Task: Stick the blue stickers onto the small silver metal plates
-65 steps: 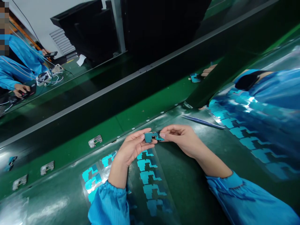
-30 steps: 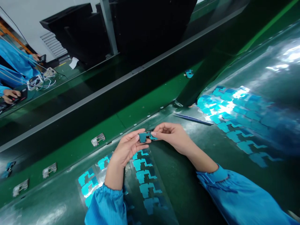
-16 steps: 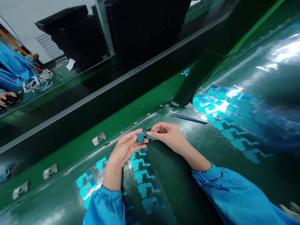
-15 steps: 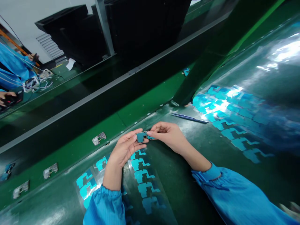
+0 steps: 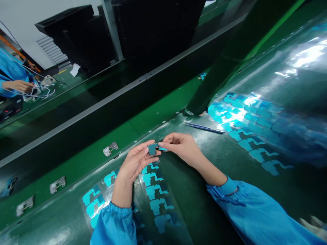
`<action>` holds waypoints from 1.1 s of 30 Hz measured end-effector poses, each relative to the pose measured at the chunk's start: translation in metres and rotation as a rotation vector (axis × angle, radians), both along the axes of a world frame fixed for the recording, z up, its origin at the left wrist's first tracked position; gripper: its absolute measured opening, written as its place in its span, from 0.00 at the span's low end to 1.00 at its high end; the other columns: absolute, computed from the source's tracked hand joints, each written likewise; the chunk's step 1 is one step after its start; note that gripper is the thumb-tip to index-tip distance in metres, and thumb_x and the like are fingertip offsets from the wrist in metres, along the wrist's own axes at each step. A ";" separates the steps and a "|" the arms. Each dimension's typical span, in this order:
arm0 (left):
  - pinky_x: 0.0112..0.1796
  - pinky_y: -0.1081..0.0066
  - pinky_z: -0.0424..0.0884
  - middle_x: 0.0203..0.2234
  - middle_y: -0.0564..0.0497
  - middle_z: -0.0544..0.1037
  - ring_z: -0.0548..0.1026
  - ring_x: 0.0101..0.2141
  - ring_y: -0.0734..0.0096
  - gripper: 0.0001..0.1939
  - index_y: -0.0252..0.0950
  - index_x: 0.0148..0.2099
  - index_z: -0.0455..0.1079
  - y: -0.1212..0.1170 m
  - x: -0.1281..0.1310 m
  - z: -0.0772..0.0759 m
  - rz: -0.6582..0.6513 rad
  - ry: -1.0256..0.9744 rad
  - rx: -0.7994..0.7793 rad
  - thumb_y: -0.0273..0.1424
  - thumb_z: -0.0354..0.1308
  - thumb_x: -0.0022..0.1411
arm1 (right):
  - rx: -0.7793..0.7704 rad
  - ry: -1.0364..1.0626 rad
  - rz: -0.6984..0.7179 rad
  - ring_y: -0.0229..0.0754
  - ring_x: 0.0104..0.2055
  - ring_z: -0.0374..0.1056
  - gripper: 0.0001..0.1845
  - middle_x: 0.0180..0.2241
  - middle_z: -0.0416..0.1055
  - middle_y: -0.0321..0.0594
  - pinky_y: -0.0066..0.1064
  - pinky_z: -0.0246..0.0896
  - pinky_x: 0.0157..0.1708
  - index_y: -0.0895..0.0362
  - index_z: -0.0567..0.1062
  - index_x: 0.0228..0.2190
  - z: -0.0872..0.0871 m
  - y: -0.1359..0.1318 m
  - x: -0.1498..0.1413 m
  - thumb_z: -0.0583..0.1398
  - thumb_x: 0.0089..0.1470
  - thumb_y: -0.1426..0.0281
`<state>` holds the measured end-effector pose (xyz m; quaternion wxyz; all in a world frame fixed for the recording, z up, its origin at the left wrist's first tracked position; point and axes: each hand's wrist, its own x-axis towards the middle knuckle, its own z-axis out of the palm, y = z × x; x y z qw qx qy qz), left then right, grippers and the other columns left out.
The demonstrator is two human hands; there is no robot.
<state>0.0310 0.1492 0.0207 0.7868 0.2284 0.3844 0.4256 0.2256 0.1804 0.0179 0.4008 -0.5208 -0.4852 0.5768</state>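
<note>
Between my hands is a small circuit board (image 5: 152,149) with blue film over its face. My left hand (image 5: 136,160) grips its left end between thumb and fingers, the other fingers curled behind it. My right hand (image 5: 180,146) pinches its right end, thumb on the blue film (image 5: 162,148); the fingertips partly cover that end. Just below my left hand lies a clear sheet of blue die-cut stickers (image 5: 154,191). To the left of my left wrist are more blue stickers (image 5: 92,202). A pair of tweezers (image 5: 203,128) rests beyond my right hand.
Several metal-shielded boards, one nearest my left hand (image 5: 110,149), sit on the green conveyor belt (image 5: 143,126). A large spread of blue stickers (image 5: 245,115) covers the right of the bench. A dark green post (image 5: 219,68) rises behind. Across the line, a co-worker's hand (image 5: 19,86) touches cables.
The boards on the belt have shifted slightly right. My hands keep nearly the same hold on the circuit board. The co-worker's hand has moved up to the white cables.
</note>
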 end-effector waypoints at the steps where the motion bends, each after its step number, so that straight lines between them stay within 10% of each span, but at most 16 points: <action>1: 0.45 0.62 0.78 0.40 0.39 0.82 0.82 0.42 0.57 0.20 0.29 0.56 0.73 0.000 0.000 0.000 -0.001 0.000 0.001 0.29 0.64 0.63 | -0.001 0.000 -0.002 0.39 0.25 0.69 0.21 0.23 0.75 0.38 0.34 0.66 0.28 0.56 0.76 0.23 0.000 0.000 0.000 0.73 0.37 0.52; 33: 0.42 0.66 0.80 0.39 0.40 0.82 0.82 0.42 0.58 0.18 0.30 0.54 0.74 0.000 -0.001 -0.002 -0.008 -0.021 0.010 0.27 0.65 0.62 | 0.026 -0.012 -0.011 0.37 0.25 0.66 0.19 0.23 0.74 0.37 0.33 0.61 0.28 0.56 0.76 0.23 -0.001 0.000 -0.003 0.72 0.38 0.55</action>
